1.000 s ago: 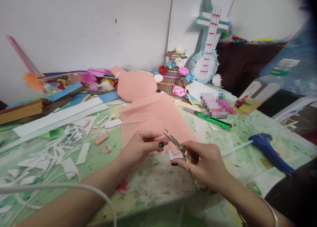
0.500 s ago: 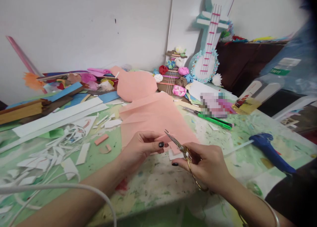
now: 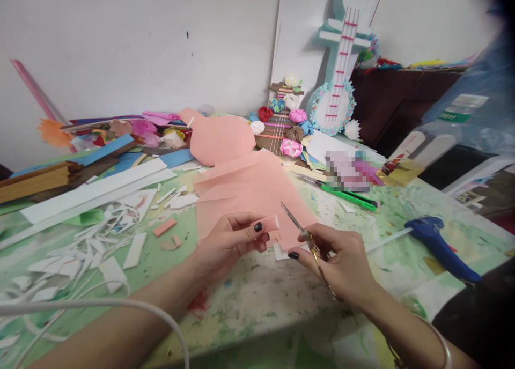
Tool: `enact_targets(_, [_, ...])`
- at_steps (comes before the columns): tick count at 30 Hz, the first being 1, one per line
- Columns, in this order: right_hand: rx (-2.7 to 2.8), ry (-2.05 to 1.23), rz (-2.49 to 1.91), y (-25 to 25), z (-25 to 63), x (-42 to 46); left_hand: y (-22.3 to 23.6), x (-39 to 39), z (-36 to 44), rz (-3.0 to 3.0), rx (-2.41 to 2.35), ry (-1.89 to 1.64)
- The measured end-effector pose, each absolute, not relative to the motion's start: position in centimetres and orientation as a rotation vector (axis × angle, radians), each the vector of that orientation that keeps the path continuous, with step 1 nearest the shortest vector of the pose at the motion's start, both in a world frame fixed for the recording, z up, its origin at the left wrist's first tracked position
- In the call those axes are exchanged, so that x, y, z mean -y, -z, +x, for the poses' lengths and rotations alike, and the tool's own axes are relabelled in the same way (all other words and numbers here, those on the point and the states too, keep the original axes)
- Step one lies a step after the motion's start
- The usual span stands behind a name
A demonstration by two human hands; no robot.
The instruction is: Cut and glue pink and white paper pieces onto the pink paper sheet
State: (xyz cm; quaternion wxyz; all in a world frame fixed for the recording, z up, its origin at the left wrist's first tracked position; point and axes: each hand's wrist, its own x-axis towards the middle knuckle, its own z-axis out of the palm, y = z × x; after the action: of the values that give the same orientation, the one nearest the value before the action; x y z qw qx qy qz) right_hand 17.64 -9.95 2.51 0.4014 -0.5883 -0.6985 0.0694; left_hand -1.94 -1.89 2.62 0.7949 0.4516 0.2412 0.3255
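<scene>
You are pinching a small pink paper piece (image 3: 270, 223) between the thumb and fingers of your left hand (image 3: 233, 237), and it is sitting in front of the near part of a large pink sheet (image 3: 257, 178), its free end showing a white edge and pointing toward your right. Your right hand (image 3: 340, 259) is closing around the gold handles of the scissors (image 3: 298, 224), whose blades are pointing up and away from you, just beside that free end and apart from it. A white piece (image 3: 281, 253) is lying under the sheet's near edge, between your hands. Two pink scraps (image 3: 164, 227) are lying left of the sheet, and a heap of white clippings (image 3: 92, 240) is spreading farther left, with long white strips (image 3: 96, 191) lying behind it. On your right, a green cutter (image 3: 349, 196) is resting near the sheet, and a blue glue gun (image 3: 442, 251) is lying nearer you. Beyond, a flower-covered model (image 3: 277, 135) is standing near a taller, pale blue stringed model (image 3: 333, 90).
</scene>
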Motion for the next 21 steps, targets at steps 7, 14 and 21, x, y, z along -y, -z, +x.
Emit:
enact_targets(7, [1.917,-0.124,-1.401,-3.06,17.68,9.46,-2.53,1.85,-1.99,0.904,-0.433,-0.639])
enact_targets(14, [1.966,0.036,-1.328,-3.16,17.65,9.28,-2.63,1.94,-1.95,0.91,-0.369,-0.606])
enact_targets(21, [1.974,0.169,-1.335,-2.74,17.82,9.29,-2.5,1.96,-1.91,0.896,-0.416,-0.598])
